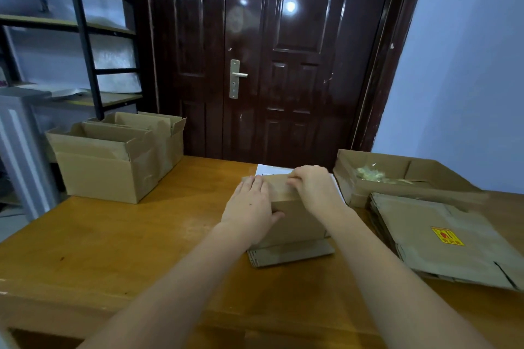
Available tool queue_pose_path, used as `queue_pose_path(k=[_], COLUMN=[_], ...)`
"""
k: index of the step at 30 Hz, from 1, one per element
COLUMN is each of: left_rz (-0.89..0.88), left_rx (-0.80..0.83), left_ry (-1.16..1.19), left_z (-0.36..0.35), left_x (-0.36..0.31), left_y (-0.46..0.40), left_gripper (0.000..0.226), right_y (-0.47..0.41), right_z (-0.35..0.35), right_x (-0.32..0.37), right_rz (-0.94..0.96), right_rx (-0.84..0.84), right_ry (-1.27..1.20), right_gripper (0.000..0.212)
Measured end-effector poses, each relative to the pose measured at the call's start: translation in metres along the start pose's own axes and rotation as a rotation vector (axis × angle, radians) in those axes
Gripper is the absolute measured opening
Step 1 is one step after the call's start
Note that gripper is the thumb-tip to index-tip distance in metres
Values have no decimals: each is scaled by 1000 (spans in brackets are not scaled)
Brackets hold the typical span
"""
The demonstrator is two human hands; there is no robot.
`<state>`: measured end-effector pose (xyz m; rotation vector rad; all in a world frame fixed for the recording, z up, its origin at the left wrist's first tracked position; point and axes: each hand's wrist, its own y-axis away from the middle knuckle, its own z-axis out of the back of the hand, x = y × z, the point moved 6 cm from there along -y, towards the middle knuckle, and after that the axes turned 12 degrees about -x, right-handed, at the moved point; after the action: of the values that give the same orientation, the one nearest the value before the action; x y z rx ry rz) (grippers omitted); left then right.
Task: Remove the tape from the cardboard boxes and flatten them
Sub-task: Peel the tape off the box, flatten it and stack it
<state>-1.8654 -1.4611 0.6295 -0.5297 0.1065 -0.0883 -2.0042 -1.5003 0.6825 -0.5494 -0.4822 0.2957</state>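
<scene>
Small cardboard box [286, 207] under both hands, left hand [251, 207] flat on top, right hand [313, 187] pinching its far edge

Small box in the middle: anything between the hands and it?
No. The left hand lies flat on the small box and the right hand curls over its far top edge. Both touch it directly.

On the table [113, 235], open boxes [113, 156] stand far left, flattened boxes [442, 238] lie right.
</scene>
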Motion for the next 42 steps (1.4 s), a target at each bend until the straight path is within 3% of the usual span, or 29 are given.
queue_pose_path(k=[3, 6, 9, 11, 15, 18, 21, 25, 28, 31, 33, 36, 38, 42], left_rz=[-1, 3, 1, -1, -5, -9, -14, -19, -18, -11, -15, -17, -15, -9], left_rx=[-7, -19, -24, -30, -60, -71, -78, -62, -67, -62, -59, -61, -60, -55], left_ry=[1, 16, 24, 24, 30, 41, 42, 28, 32, 35, 30, 27, 24, 19], left_z=[-1, -1, -2, -2, -1, -1, -3, -6, -7, -7, -8, -8, -8, -8], left_x=[1, 1, 1, 1, 2, 0, 0, 1, 0, 1, 1, 1, 1, 0], left_y=[1, 1, -1, 0, 0, 0, -1, -2, -3, -3, -3, -2, -2, -3], left_gripper=[91, 90, 89, 89, 88, 88, 89, 90, 90, 91, 91, 91, 91, 91], right_y=[5, 6, 5, 5, 1, -1, 3, 3, 4, 7, 8, 6, 6, 8], right_z=[-15, -10, -10, -12, 4, 17, 6, 0, 9, 9, 7, 4, 9, 7], right_x=[10, -5, -16, -20, -42, -51, -34, -19, -27, -39, -39, -41, -48, -51], right_rz=[29, -165, -229, -260, -391, -368, -174, -95, -177, -306, -350, -366, -423, -432], right_rx=[16, -123, -85, -49, -211, -275, -187, -78, -134, -218, -208, -187, -205, -83], right_ry=[-53, -208, 40, 27, -154, -131, -10, -42, -167, -272, -249, -264, -160, -60], right_gripper=[21, 22, 17, 26, 11, 16, 21, 24, 18, 26, 20, 33, 26, 33])
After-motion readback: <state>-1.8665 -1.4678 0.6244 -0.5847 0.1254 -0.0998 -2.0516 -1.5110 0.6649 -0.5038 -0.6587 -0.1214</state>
